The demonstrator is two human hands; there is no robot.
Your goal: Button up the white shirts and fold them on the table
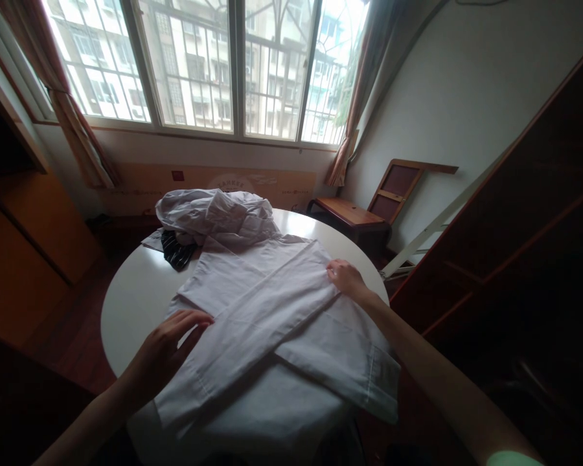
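A white long-sleeved garment [267, 298], perhaps a coat or shirt, lies spread over a round table, with one sleeve laid slantwise across its body and the other sleeve [340, 369] reaching to the right front. My left hand [175, 336] is at the left edge of the crossing sleeve; its fingers are stretched out, the thumb apart below them, and the fingertips touch or nearly touch the cloth. On the far right edge of the garment, my right hand [347, 277] has its fingers bent in, pinching the fabric. The lower part of the garment hangs over the near table edge.
Behind the garment, a crumpled heap of white cloth [218, 213] sits on the white table [126, 317], beside a black striped cloth [177, 249]. A wooden chair [354, 213] stands back right, near a pale ladder [412, 252]. Dark red furniture [486, 246] slants along the right.
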